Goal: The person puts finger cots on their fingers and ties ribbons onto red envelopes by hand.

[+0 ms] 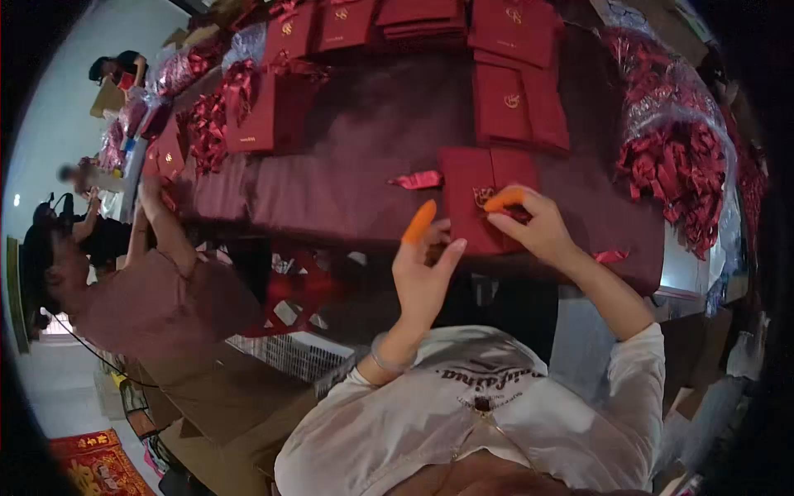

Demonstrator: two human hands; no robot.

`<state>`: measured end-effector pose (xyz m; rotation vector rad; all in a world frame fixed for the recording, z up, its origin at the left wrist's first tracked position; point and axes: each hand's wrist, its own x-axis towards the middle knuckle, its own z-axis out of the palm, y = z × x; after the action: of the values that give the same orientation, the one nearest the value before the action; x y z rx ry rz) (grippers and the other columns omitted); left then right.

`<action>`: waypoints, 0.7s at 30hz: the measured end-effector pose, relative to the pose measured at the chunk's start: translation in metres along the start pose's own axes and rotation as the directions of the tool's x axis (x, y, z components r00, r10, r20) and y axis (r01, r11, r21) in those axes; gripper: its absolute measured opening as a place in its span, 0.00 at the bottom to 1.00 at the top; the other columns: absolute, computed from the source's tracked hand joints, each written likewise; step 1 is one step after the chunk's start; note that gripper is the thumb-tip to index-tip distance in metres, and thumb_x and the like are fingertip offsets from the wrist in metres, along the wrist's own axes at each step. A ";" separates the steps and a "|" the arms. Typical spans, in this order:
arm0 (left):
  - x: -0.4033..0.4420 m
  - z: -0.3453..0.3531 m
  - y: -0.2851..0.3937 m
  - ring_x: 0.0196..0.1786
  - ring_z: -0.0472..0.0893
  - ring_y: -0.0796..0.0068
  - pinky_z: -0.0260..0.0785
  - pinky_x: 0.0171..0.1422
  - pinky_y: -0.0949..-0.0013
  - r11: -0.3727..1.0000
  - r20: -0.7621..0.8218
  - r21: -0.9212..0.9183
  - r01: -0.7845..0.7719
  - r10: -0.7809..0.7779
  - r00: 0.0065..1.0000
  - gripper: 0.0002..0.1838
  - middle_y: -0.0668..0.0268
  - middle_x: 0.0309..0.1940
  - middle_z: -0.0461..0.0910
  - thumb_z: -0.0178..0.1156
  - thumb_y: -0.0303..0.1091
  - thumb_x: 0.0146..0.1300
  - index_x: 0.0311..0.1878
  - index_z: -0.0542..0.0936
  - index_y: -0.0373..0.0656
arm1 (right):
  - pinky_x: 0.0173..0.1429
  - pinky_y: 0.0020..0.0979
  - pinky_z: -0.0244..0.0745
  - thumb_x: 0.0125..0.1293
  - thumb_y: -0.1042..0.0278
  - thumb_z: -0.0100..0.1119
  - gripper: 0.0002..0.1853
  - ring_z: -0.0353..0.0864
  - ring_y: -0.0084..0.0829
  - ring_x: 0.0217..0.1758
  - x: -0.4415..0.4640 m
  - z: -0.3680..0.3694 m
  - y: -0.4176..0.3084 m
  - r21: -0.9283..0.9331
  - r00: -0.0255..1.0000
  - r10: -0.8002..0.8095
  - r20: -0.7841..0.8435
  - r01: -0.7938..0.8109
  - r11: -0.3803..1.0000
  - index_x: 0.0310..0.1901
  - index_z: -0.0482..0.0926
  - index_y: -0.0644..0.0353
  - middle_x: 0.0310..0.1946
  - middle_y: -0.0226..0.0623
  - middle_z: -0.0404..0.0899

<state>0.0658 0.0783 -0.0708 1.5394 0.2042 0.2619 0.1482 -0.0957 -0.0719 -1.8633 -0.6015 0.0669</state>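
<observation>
A flat red gift packet [467, 198] with a gold emblem lies at the table edge in front of me. My left hand [426, 264] is by its lower left corner, an orange cover on the index finger, thumb and finger apart, with nothing visible held. Over the packet's right part is my right hand [538, 227], also with an orange-covered finger. Its thumb and fingers close on what looks like a dark red ribbon, partly hidden. One loose red ribbon [418, 179] lies left of the packet, and another ribbon [612, 256] lies to the right by my forearm.
Stacked red packets [517, 103] lie beyond, with more packets [343, 25] along the far side. A clear plastic bag of red ribbons [674, 165] hangs at the right edge. Ribbon bundles [207, 132] lie at left, where a co-worker [165, 298] reaches over the dark red tablecloth [322, 198].
</observation>
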 end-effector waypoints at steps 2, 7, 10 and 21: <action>0.004 -0.006 -0.015 0.42 0.72 0.82 0.68 0.48 0.78 0.996 -0.001 -0.086 0.037 -0.037 0.999 0.29 0.64 0.45 0.76 0.64 0.20 0.53 0.60 0.67 0.37 | 0.44 0.27 0.72 0.56 0.70 0.62 0.10 0.78 0.29 0.40 0.002 0.002 0.000 -0.004 1.000 -0.020 0.020 0.020 1.000 0.40 0.79 0.62 0.36 0.36 0.79; 0.005 -0.009 -0.011 0.43 0.72 0.82 0.68 0.48 0.78 0.987 0.028 -0.115 0.108 -0.106 0.994 0.30 0.63 0.46 0.75 0.64 0.18 0.52 0.60 0.67 0.38 | 0.43 0.29 0.73 0.52 0.74 0.64 0.08 0.78 0.31 0.40 0.005 0.013 -0.008 -0.260 0.990 -0.141 0.017 0.141 0.955 0.35 0.80 0.61 0.34 0.34 0.78; 0.005 -0.012 -0.010 0.43 0.72 0.81 0.68 0.46 0.78 0.979 0.079 -0.163 0.126 -0.114 0.990 0.32 0.64 0.46 0.75 0.65 0.18 0.51 0.60 0.67 0.39 | 0.42 0.31 0.73 0.51 0.72 0.64 0.08 0.78 0.33 0.41 0.007 0.017 -0.014 -0.324 0.985 -0.144 0.094 0.167 0.931 0.34 0.81 0.58 0.35 0.32 0.78; 0.005 -0.014 -0.016 0.43 0.73 0.81 0.67 0.42 0.79 0.968 0.102 -0.233 0.094 -0.072 0.992 0.35 0.62 0.49 0.75 0.65 0.15 0.48 0.61 0.66 0.38 | 0.36 0.35 0.73 0.54 0.65 0.60 0.07 0.74 0.32 0.38 0.010 0.021 -0.014 -0.410 0.979 -0.152 0.133 0.194 0.891 0.33 0.79 0.57 0.32 0.31 0.73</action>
<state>0.0671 0.0932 -0.0872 1.2991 0.1573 0.1422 0.1444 -0.0693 -0.0649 -2.2228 -0.9045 -0.0994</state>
